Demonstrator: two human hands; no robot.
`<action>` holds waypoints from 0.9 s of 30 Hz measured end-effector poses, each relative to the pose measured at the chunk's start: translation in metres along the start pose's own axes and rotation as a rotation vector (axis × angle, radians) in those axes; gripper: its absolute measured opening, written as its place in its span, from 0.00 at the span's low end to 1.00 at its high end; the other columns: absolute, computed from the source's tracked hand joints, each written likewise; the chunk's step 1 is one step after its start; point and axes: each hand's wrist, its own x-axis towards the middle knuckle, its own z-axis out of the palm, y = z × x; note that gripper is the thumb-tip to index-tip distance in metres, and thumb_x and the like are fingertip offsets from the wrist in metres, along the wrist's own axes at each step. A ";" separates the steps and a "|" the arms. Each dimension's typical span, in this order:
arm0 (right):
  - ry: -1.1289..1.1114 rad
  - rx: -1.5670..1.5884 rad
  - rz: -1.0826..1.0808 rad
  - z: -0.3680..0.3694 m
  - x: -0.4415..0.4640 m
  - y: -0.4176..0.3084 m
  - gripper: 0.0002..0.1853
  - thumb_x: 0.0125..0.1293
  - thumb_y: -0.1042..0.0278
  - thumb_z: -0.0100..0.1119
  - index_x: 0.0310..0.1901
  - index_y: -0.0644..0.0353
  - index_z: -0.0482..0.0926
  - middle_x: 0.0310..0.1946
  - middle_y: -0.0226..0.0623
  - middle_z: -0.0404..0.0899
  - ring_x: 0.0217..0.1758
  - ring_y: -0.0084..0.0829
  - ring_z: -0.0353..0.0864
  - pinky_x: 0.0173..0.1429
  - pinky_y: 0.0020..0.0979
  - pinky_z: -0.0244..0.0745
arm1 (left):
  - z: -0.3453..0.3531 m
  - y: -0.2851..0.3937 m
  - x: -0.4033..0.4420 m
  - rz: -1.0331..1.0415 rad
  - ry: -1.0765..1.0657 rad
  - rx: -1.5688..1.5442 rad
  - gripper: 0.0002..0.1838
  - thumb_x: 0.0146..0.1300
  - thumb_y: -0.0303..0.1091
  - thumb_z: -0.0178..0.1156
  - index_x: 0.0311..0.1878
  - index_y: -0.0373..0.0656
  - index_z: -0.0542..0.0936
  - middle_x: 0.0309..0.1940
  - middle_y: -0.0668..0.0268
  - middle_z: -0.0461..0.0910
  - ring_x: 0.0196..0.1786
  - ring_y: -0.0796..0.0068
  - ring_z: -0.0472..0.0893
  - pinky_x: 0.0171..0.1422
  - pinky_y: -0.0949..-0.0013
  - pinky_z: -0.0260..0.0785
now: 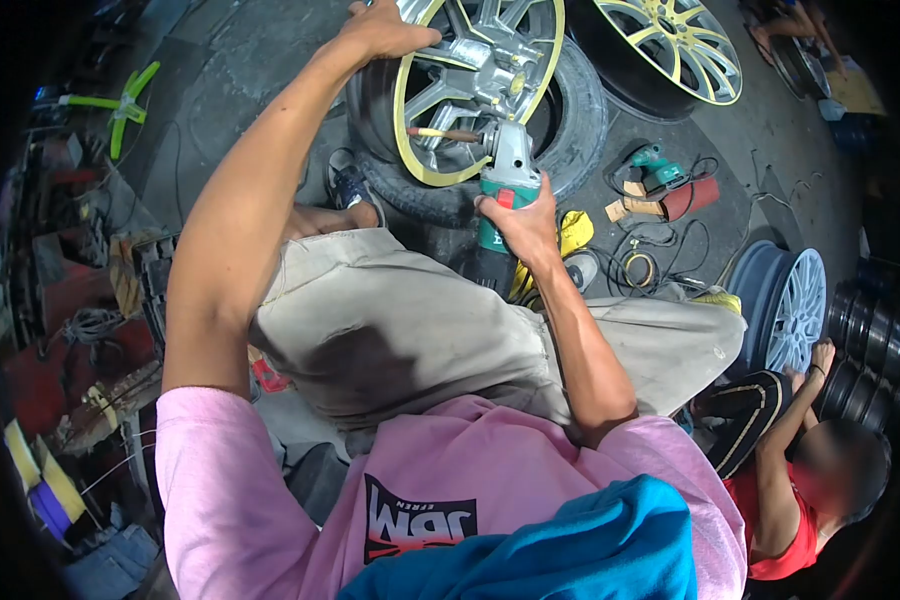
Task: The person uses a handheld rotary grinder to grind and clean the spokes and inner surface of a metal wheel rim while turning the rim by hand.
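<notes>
On the dark floor (220, 70), the wheel (485, 72) lies tilted over the tire's (582, 112) left edge, probably heavy, rigid, smooth; take its rim. Your left hand (382, 30), partly open, braces it; your right hand (523, 222) wraps the grinder (494, 236).

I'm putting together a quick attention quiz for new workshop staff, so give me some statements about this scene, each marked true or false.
1. The right hand grips a power tool with a green section. True.
2. The left hand is off the wheel. False: it touches the wheel near the top of the picture.
3. A second green tool lies on the floor. True.
4. The person in the red top is at the upper left of the picture. False: they are at the lower right.
5. The trousers of the person with the power tool are black. False: they are a pale colour with a dark patch.
</notes>
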 end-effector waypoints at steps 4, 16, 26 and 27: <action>0.100 0.004 -0.044 0.010 0.005 0.003 0.40 0.46 0.63 0.81 0.57 0.70 0.69 0.45 0.44 0.83 0.46 0.32 0.83 0.53 0.34 0.80 | -0.003 0.001 -0.006 0.000 0.011 -0.004 0.73 0.47 0.59 0.74 0.81 0.27 0.37 0.79 0.28 0.47 0.83 0.38 0.51 0.85 0.56 0.53; 0.258 -0.001 -0.173 0.035 0.016 0.005 0.40 0.46 0.63 0.81 0.58 0.71 0.68 0.43 0.43 0.81 0.44 0.32 0.82 0.51 0.35 0.79 | 0.001 0.003 -0.005 0.011 0.019 0.031 0.74 0.47 0.59 0.73 0.81 0.27 0.36 0.79 0.28 0.47 0.83 0.38 0.53 0.84 0.56 0.55; 0.475 -0.080 -0.129 0.012 0.011 0.003 0.45 0.46 0.62 0.82 0.61 0.75 0.65 0.45 0.48 0.81 0.46 0.36 0.80 0.54 0.36 0.78 | -0.002 0.006 -0.009 0.025 0.002 0.001 0.73 0.47 0.59 0.72 0.81 0.26 0.37 0.79 0.28 0.50 0.83 0.38 0.54 0.84 0.56 0.56; 0.476 -0.083 -0.128 0.012 0.013 0.011 0.45 0.46 0.62 0.82 0.61 0.75 0.65 0.45 0.48 0.81 0.46 0.36 0.80 0.54 0.36 0.78 | 0.000 0.008 -0.008 0.000 0.004 0.006 0.73 0.47 0.59 0.72 0.81 0.26 0.37 0.79 0.29 0.50 0.83 0.39 0.54 0.84 0.56 0.56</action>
